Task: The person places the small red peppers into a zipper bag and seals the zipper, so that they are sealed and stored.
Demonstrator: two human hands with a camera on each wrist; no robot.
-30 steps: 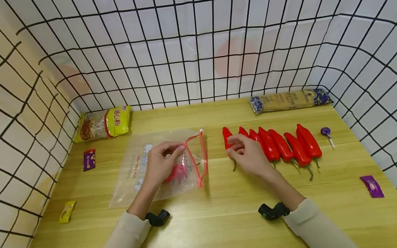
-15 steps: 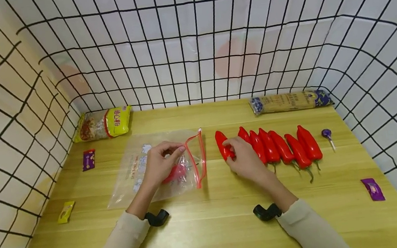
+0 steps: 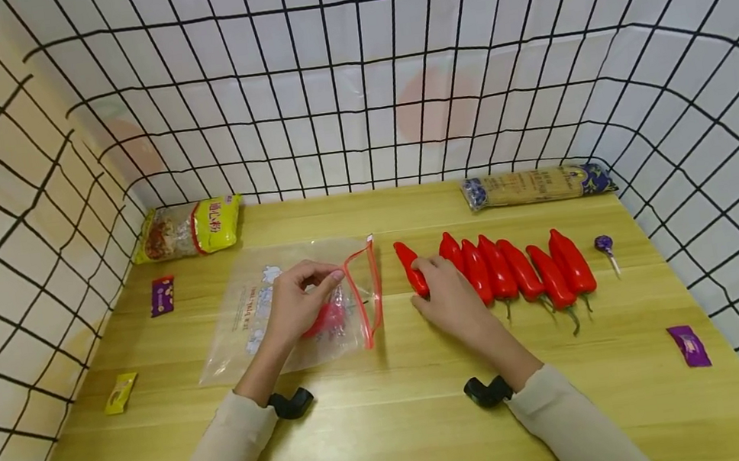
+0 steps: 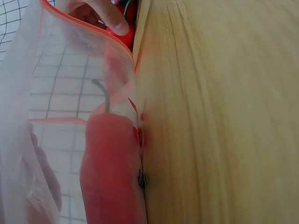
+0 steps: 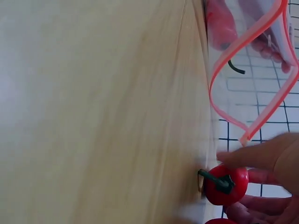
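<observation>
My left hand [image 3: 298,301] pinches the upper side of a clear zip bag [image 3: 231,340] at its red-edged mouth [image 3: 376,326], which gapes to the right. Inside the bag lies one red pepper [image 4: 112,168], its stem pointing at the opening. My right hand [image 3: 454,297] holds another red pepper [image 5: 236,186] between thumb and fingers, low over the table to the right of the bag mouth. That pepper's green stem [image 5: 217,179] faces the right wrist camera. Beside the right hand, several more red peppers [image 3: 523,269] lie in a slanting row.
A yellow food bag [image 3: 189,229] stands back left, and a long noodle packet [image 3: 537,185] back right. Small candies [image 3: 161,296] lie at both sides, with a purple lollipop [image 3: 604,244] right of the peppers. Black wire grid [image 3: 355,109] walls the table on three sides.
My right hand has drawn its pepper leftward, away from the row and nearer the bag mouth. The left hand stays at the bag's edge.
</observation>
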